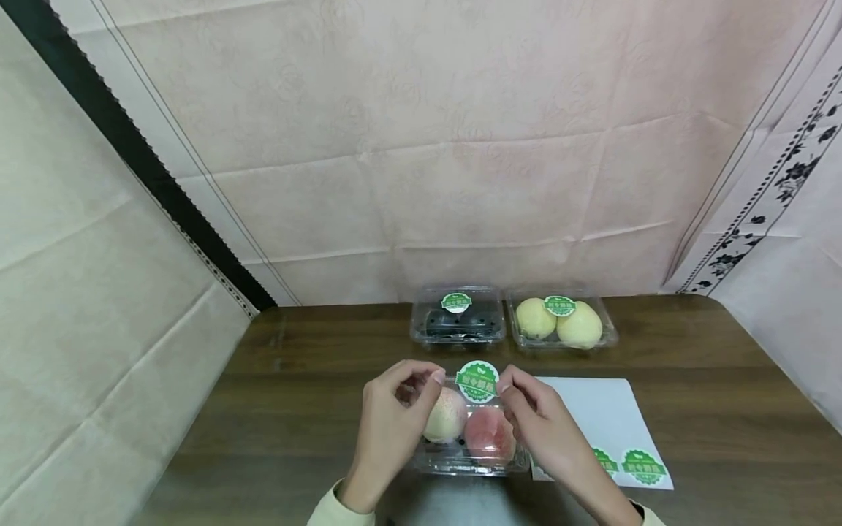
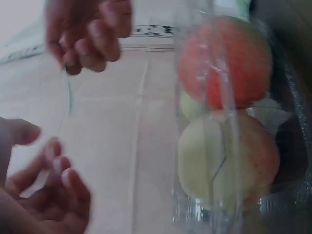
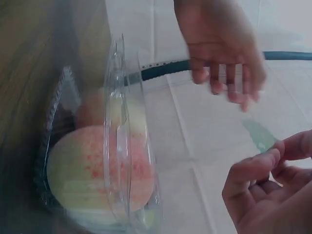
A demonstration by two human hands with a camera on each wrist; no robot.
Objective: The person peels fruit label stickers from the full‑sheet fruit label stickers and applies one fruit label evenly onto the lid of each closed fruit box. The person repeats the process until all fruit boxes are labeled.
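Note:
A round green-and-white label sticker (image 1: 477, 381) is pinched at its edge between the thumb and index finger of my right hand (image 1: 542, 418). It is held above a clear plastic clamshell box (image 1: 460, 467) with a pale peach (image 1: 446, 416) and a red peach (image 1: 490, 436) inside. Across from it, my left hand (image 1: 395, 422) is raised over the box's left side. Its thumb and fingers are bent loosely with nothing between them, and the left wrist view (image 2: 48, 195) shows them apart from the sticker.
Behind stand two more labelled clear boxes, one with dark fruit (image 1: 457, 315) and one with pale yellow fruit (image 1: 562, 321). A white sticker sheet (image 1: 585, 402) lies on the wooden table (image 1: 316, 409), to the right of the near box. Pale cloth (image 1: 427, 183) hangs behind the table.

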